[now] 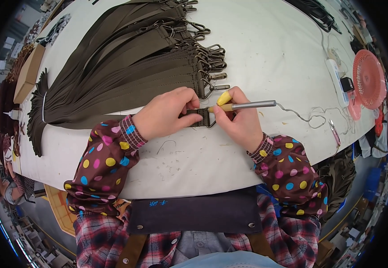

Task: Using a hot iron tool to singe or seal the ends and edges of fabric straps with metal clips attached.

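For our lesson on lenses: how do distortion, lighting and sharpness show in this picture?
In the head view, the near edge of the white table bows and the corners go black; in the head view, light looks fairly even, shadows soft; in the head view, the dark straps look sharp, the rim's small details less so.

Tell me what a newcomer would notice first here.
Likely the fan of dark olive straps on the white table at upper left, its metal hooks pointing right. Then the bright polka-dot sleeves below, leading to a left hand pinching a strap end and a right hand holding a corded, pen-like tool near centre. At the far right, a round pink slatted object stands out.
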A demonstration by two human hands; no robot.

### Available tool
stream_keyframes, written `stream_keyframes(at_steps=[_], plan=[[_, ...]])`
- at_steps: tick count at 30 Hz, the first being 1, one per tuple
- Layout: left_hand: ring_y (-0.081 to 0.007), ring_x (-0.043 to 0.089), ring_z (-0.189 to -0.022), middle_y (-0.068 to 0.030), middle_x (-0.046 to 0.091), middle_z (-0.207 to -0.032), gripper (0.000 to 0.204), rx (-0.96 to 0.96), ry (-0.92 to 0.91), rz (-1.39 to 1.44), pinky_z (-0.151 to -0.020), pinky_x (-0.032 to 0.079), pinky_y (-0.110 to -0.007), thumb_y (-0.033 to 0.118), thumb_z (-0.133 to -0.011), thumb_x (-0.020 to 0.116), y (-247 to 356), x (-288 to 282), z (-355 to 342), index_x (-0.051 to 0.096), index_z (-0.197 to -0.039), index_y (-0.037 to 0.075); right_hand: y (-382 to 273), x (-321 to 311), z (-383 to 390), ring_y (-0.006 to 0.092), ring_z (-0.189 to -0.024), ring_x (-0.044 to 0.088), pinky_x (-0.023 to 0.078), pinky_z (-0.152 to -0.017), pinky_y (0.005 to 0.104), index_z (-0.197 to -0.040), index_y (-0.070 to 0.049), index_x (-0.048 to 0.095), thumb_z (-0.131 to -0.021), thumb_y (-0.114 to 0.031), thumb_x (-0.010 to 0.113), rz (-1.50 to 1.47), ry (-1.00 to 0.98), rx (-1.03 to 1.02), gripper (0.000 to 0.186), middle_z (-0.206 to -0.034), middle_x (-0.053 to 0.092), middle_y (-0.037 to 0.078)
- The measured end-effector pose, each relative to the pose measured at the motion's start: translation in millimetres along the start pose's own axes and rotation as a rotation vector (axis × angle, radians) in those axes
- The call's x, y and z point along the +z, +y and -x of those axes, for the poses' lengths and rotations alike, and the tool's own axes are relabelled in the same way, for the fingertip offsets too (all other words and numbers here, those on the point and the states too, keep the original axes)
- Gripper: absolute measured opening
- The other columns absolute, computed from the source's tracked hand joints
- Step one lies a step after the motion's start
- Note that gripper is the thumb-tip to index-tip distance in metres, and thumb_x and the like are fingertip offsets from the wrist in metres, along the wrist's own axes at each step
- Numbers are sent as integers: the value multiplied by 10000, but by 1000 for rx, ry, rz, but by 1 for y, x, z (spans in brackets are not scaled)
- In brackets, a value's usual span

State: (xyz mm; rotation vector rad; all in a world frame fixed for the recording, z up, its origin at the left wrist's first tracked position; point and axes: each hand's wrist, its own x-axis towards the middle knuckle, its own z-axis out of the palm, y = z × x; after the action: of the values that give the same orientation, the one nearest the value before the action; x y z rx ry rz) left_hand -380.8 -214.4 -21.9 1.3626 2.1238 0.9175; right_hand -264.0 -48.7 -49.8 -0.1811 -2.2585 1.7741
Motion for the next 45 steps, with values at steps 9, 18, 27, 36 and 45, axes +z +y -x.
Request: stream_keyframes(at_steps=[9,18,27,36,45], plan=[[-251,590,-738,-91,557,-823,106,-30,25,-97,-649,476,-341,108,-803,595,-2,7,0,531,-860,45,2,-1,0,41,-560,449,370,-484,207,-844,-36,444,-802,-76,638,-6,-1,12,202,-672,499,-11],[-170,531,-633,-70,521,-767,95,-3,61,-15,-583,443,-292,74,-821,599,-8,9,-3,525,-854,25,0,1,0,8,-577,386,322,-492,182,-841,-54,429,-836,-69,622,67,-22,-33,194,-681,441,-45],[-172,527,-632,-63,525,-754,96,-19,56,-41,-584,440,-292,95,-828,596,-6,8,-3,525,-853,35,1,2,-1,11,-578,394,331,-488,184,-839,-47,431,-833,-69,627,99,-27,-40,198,-687,447,-35],[-159,521,-657,-58,539,-784,145,-111,97,76,-623,455,-287,117,-825,617,-9,5,-4,520,-894,34,0,1,0,9,-586,411,334,-492,180,-856,-49,431,-839,-57,618,19,-14,-18,188,-699,469,-35],[-245,562,-853,-58,541,-905,350,-43,-157,-208,-705,469,-348,335,-747,710,12,5,21,533,-922,88,0,-18,-1,16,-572,430,358,-498,183,-852,-43,444,-833,-89,640,-57,113,-91,202,-690,503,-14]])
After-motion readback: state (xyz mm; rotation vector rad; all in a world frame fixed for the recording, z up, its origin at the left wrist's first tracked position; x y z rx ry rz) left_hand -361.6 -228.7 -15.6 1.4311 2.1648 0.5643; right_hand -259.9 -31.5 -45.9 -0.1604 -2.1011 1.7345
